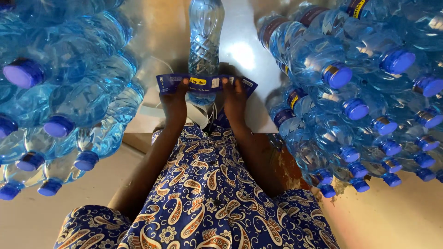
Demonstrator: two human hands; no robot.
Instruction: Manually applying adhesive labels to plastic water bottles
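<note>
Metal table (240,50), narrow lane between bottle stacks (369,87).
I see left hand (174,99) and right hand (234,97) pinching a blue label (205,83) across one bottle (204,41).

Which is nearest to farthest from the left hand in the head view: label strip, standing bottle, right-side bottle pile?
1. Label strip: held by the left hand at its left end.
2. Standing bottle: centre, just right of that hand, behind the strip.
3. Right-side bottle pile: far right, beyond the right hand.

A dark blue label strip (205,83) with a yellow patch lies across the centre bottle (204,41).
</note>
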